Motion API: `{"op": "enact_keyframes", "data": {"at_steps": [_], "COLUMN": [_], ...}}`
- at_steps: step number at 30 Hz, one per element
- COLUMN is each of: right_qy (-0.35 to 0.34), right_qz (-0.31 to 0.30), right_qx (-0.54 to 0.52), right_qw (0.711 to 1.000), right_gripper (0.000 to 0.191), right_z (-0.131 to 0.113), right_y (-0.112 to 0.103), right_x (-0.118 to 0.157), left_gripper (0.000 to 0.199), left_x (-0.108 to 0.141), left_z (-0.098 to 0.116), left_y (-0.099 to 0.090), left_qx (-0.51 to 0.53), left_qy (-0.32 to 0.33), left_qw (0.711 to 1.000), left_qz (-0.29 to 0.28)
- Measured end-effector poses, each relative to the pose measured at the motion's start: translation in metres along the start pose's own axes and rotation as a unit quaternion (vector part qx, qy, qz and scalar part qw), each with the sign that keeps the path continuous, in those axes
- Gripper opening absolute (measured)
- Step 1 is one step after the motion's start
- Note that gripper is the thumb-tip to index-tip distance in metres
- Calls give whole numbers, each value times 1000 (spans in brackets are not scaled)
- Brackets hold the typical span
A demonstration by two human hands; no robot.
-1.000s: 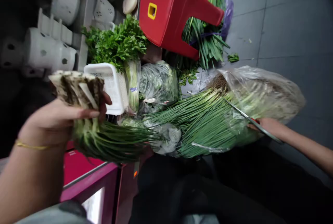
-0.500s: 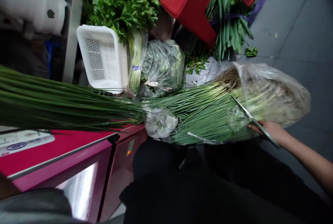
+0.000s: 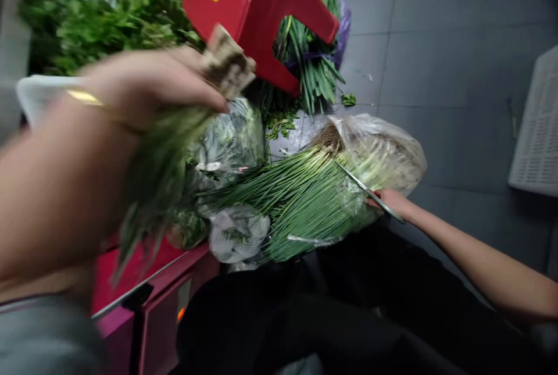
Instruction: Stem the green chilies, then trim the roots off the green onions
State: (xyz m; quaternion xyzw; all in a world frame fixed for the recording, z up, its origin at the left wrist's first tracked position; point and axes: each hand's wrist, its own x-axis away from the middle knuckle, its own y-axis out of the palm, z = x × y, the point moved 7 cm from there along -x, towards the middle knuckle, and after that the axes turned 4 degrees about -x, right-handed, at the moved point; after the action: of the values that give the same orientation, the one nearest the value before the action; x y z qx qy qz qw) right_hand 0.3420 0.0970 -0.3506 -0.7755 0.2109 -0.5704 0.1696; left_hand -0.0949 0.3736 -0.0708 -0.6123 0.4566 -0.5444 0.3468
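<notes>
Head view: both hands closed around held items.
The left hand [image 3: 150,81] grips a blurred bunch of greens [image 3: 229,67]; the right hand [image 3: 391,203] grips a bladed tool [image 3: 354,178], its tip over long green stalks [image 3: 283,195], between the hands, partly inside a clear bag [image 3: 392,151].

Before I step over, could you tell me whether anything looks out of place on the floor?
Yes, a little: loose green leaves lie scattered on the floor tiles near the red stool, and a small leafy clump sits apart. They look odd because they are outside any bag or bundle.
</notes>
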Motion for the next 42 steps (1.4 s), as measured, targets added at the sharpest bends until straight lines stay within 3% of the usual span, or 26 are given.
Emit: {"op": "enact_keyframes", "data": {"at_steps": [2,3,5,8,11,13,14,16,18,20,22,24,27,30,32,34,37,40,42], "right_qy": [-5,-6,-7,-3,8,14,13,3,-5,-6,-2,7,19,9,-15,-42,-48,-5,25], "right_qz": [1,3,5,14,16,14,15,22,22,23,27,28,29,75,112,139,150,137,126], "right_qx": [-17,-25,-43,-68,-95,-106,-110,-116,-127,-142,-158,-166,-166,-180,-209,-239,-249,-205,-147], "right_qw": [1000,1000,999,998,995,994,994,993,992,990,987,986,986,981,971,960,955,969,981], "right_gripper": [38,38,37,35,37,38,37,34,31,31,33,38,46,50,51,51,49,43,38], "right_z": [2,3,7,13,17,18,17,13,9,7,5,4,5,8,10,11,12,13,11], "right_y": [3,4,8,11,10,6,3,-2,-5,-6,-7,-7,-13,-31,-46,-58,-63,-56,-53], "right_x": [0,0,0,3,11,18,21,26,29,30,29,27,26,34,43,50,54,51,50], "left_gripper": [44,45,46,49,72,81,77,61,64,87,107,110,85,58,51,51,58,64,66], "left_x": [-23,-34,-55,-75,-76,-58,-42,-4,30,53,63,62,63,85,113,146,182,186,182], "left_z": [59,86,124,146,155,171,182,204,214,210,208,211,215,219,226,238,253,255,252], "left_y": [47,75,126,193,225,229,231,247,278,312,335,342,325,286,262,251,265,289,294], "left_qx": [58,79,95,105,118,142,158,181,164,128,104,98,97,96,89,80,47,4,-8], "left_qy": [75,89,57,-13,10,90,137,190,144,51,13,38,73,104,153,210,253,243,249], "left_qw": [991,986,990,994,993,984,975,964,975,982,976,965,951,955,958,952,942,947,951], "left_qz": [-95,-116,-87,-32,15,61,71,40,-45,-129,-190,-239,-285,-261,-227,-206,-215,-210,-185]}}
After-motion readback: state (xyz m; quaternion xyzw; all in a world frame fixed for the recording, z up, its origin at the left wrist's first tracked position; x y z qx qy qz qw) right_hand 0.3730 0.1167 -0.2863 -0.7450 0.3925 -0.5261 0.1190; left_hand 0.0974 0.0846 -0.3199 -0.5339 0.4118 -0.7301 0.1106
